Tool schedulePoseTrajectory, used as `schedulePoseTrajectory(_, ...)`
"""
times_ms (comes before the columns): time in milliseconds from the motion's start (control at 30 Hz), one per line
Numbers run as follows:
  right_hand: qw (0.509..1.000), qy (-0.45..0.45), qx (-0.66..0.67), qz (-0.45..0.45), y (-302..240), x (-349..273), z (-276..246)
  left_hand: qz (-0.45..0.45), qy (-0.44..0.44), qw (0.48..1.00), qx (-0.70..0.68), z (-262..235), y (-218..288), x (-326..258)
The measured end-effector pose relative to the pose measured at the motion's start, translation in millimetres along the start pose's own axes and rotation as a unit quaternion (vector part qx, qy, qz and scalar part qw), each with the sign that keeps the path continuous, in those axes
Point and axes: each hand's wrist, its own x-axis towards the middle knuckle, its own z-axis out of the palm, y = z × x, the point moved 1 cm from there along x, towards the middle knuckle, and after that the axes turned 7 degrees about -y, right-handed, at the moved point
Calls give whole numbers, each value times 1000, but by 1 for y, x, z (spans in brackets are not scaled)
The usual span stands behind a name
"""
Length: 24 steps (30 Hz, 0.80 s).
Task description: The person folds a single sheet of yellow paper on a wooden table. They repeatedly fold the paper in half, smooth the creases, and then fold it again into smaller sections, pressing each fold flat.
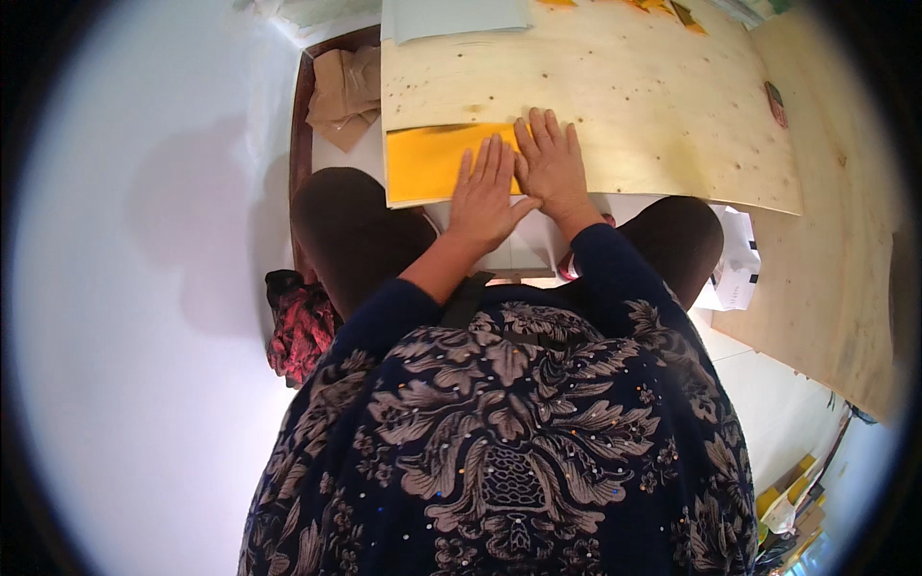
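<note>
A flat orange-yellow sheet (pixel 423 165) lies at the near left corner of the plywood table (pixel 615 106), with a pale layer showing under its front edge. On its right part rests my left hand (pixel 484 192), palm down with the fingers stretched out. Just right of it my right hand (pixel 554 168) lies flat, across the sheet's right end and the bare wood. The two hands touch near the left thumb. Neither hand grips anything. What lies under the palms is hidden.
Pale grey sheets (pixel 456 17) lie at the table's far left, and orange scraps (pixel 653 6) at the far edge. A small reddish object (pixel 776 104) sits at the right. Brown paper (pixel 344 91) is left of the table; a white bag (pixel 738 259) stands below its right side.
</note>
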Motion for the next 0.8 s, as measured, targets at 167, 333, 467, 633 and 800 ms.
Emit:
schedulePoseTrajectory(167, 1000, 29, 9, -3, -1, 0, 0, -12, -17, 997, 81, -19, -51, -57)
schedulePoseTrajectory(333, 999, 38, 0, 10, -16, 0, -22, -18, -16, 997, 68, -27, -57, -68)
schedulePoseTrajectory(467, 991, 22, 41, -125, -69, -26, -27, -15, 3, 998, 65, -23, -57, -67)
schedulePoseTrajectory(633, 977, -12, 128, -168, -83, -49, -8, -34, -29, 994, 95, -22, -55, -65)
schedulePoseTrajectory(800, 975, -19, 129, -180, -33, -58, -8, -35, -20, 996, 81, -25, -54, -66)
